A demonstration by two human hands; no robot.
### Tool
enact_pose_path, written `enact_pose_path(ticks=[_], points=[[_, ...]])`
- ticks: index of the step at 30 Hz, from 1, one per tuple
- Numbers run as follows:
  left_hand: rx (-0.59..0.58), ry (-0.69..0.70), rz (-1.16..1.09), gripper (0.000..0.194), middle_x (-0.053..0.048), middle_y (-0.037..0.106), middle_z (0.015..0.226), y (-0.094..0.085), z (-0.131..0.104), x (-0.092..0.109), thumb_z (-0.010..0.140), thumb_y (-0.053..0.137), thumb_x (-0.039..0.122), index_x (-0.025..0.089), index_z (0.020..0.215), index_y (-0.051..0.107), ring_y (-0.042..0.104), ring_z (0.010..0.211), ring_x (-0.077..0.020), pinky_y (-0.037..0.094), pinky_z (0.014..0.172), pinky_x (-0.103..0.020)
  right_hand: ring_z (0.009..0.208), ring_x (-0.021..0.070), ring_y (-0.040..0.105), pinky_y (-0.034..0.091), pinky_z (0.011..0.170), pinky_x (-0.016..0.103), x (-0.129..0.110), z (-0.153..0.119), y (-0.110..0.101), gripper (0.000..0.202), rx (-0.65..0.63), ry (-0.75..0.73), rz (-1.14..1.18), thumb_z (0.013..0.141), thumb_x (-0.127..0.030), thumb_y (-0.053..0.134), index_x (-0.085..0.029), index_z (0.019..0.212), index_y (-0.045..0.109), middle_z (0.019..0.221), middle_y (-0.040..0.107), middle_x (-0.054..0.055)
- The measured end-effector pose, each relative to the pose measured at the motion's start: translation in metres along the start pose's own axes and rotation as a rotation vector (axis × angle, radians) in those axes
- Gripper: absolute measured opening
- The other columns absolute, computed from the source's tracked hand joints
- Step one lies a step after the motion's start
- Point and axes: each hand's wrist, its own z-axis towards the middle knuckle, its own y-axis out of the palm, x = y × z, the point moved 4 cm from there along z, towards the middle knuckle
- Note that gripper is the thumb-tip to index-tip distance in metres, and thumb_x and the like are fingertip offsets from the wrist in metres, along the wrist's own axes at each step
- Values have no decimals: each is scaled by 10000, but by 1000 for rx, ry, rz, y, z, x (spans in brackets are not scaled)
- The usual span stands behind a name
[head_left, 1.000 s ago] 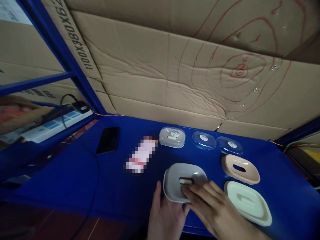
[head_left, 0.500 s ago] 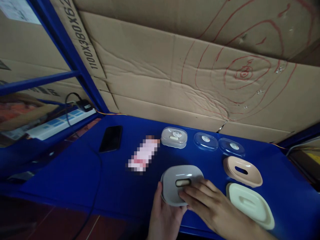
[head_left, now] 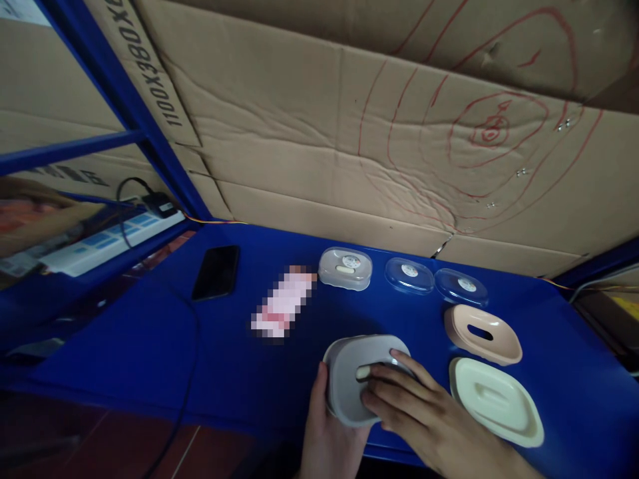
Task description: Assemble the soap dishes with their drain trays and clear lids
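Observation:
My left hand [head_left: 332,429] is wrapped round the left and underside of a grey oval soap dish [head_left: 344,382], with the thumb along its side. Over its right part lies my right hand [head_left: 419,409], fingers bent into the tray near the central slot and one finger at the far rim. A cream-coloured piece [head_left: 363,372] shows in the slot. The tray looks tilted against the part beneath it. To the right rest a peach soap dish tray [head_left: 492,336] with an open slot and a pale green soap dish [head_left: 499,406] with a raised middle.
Along the back of the blue table [head_left: 150,319] stand a clear-lidded soap dish [head_left: 344,269] and two clear lids [head_left: 409,276] with round stickers. A phone [head_left: 215,273] and a blurred pink item [head_left: 283,303] lie leftward. Behind rises a cardboard wall [head_left: 279,133]; a black cable [head_left: 192,359] hangs left.
The grey tray has tipped and shifted slightly right and toward me. My right fingers have moved further over the slot and the far rim. The view has shifted slightly.

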Motion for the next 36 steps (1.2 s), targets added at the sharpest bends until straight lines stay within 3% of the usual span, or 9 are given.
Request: enact_pose_path(ticks=[2,4,7,9,14,18,24,31,36], points=[[-36,9,5,481,-72,673,1426,7,0,0,1073,398,424,146,1368,657,620,1326,-154,407,1138,-224,1462,211,462,257,1300,482,0,-2,2,406,-4,-4,-13,1044,-157,550,-150,1450,559,1405,665,72],[-61,8,14,531,-84,630,1473,13,-1,0,1080,351,450,131,1410,617,589,1365,-182,390,1166,-265,1497,230,411,277,1290,472,2,-4,0,452,5,26,-35,1027,-303,616,-175,1457,558,1454,625,83],[-50,-13,26,536,-59,617,1487,14,-2,-2,1080,322,465,168,1403,630,574,1381,-204,339,1216,-320,1560,344,263,302,1249,582,9,-5,-7,776,23,140,-93,922,-641,650,-207,1540,474,1610,438,139],[-28,-25,35,498,-34,641,1465,9,-1,-4,1081,324,446,223,1379,655,577,1378,-197,302,1240,-347,1556,380,259,355,1211,605,12,-4,-8,902,-6,211,-115,889,-713,637,-217,1598,381,1667,329,156],[33,-43,67,630,-28,692,1408,-5,2,-7,1098,114,354,221,1325,685,499,1445,-198,328,1206,-489,1487,354,407,512,1105,512,15,2,-9,840,-59,297,-100,921,-601,669,-260,1617,344,1675,317,138],[98,-110,74,460,21,718,1378,-10,1,-5,1084,319,425,299,1274,718,568,1383,-180,282,1253,-395,1455,362,445,515,1097,530,15,6,-12,819,-115,251,-112,917,-575,673,-282,1612,354,1690,290,115],[129,-139,58,501,-26,743,1338,-3,1,0,1068,353,512,241,1282,716,603,1344,-212,285,1255,-418,1481,374,403,497,1112,548,19,6,-7,806,-124,285,-67,896,-511,700,-300,1601,372,1712,232,99],[189,-71,104,477,-6,691,1415,-12,1,-10,1061,338,470,311,1384,651,438,1492,-252,297,1254,-486,1453,400,444,463,1120,615,21,4,9,867,-144,440,35,861,-452,739,-320,1614,330,1685,285,139],[140,-34,83,545,-1,653,1464,-14,3,-13,1033,351,594,313,1403,637,382,1525,-252,246,1279,-441,1467,389,430,473,1115,600,23,1,6,867,-120,418,26,883,-477,720,-315,1625,303,1682,283,154]])
